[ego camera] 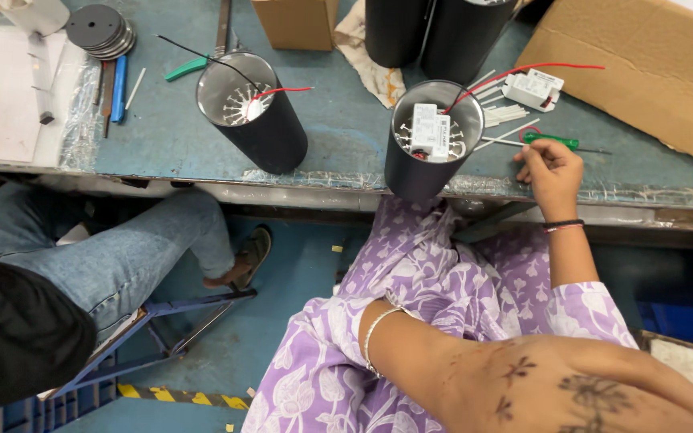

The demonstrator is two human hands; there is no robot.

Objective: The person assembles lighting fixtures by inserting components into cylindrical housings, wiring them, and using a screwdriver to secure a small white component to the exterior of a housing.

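Observation:
My right hand [553, 172] rests at the table's front edge with its fingers curled, fingertips against a green-handled screwdriver [553, 141] that lies flat on the blue table [338, 136]. Just to its left a black cylinder housing [420, 156] stands open-topped at the edge, with a white driver box [429, 131] and a red wire [523, 70] inside. My left forearm [523, 377] crosses my purple floral lap, with a bangle [374, 337] at the wrist. The left hand itself is hidden in the fabric.
A second black cylinder [254, 112] with a red wire stands to the left. White cable ties [503, 112], another white driver box [532, 88], cardboard boxes [651, 64], a disc stack [99, 30] and more black cylinders [435, 28] lie behind. Another person in jeans [114, 256] sits at left.

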